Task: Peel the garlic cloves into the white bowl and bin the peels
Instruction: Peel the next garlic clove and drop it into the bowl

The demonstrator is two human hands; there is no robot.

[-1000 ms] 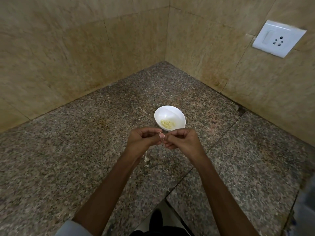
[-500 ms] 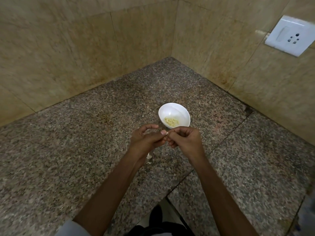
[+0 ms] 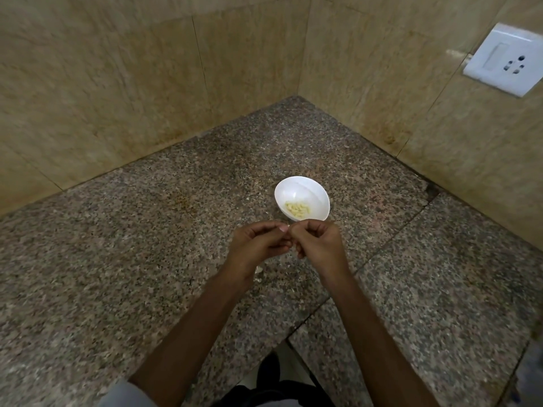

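Counter: speckled granite counter (image 3: 147,259) filling the corner where the 2 walls meet; a dark seam (image 3: 390,239) runs diagonally across its right part.
Back edges: left wall (image 3: 117,83) and right wall (image 3: 411,107), both beige tile, close the counter off at the rear and meet in a corner beyond the bowl.
Near edge: the front edge steps inward in a notch (image 3: 289,340) between the 2 forearms.
Open room: broad bare granite to the left of the hands and to the right past the seam; the bowl stands well apart from both walls.
Socket: white switch-and-socket plate (image 3: 502,63) on the right wall, high up.
Left hand: left hand (image 3: 258,245) held above the counter, fingers curled in, thumb and forefinger tips closed narrowly against the right hand's tips.
Right hand: right hand (image 3: 318,245) likewise curled tight, knuckles up, its fingertips meeting the left's.
Held item: only a pale sliver (image 3: 289,227) shows where the fingertips of both hands pinch together; too small to tell clove from peel.
Hands and bowl: the pinch sits just in front of the bowl's near rim, and I cannot tell whether they touch.
Bowl: white bowl (image 3: 305,188) on the counter, upright.
Bowl contents: a small heap of peeled garlic cloves (image 3: 297,208), pale yellow, lying in its bottom.
Peels: 2 pale scraps (image 3: 258,270) on the granite beside the left wrist.
Clothing: light sleeve (image 3: 126,395) at the left elbow.
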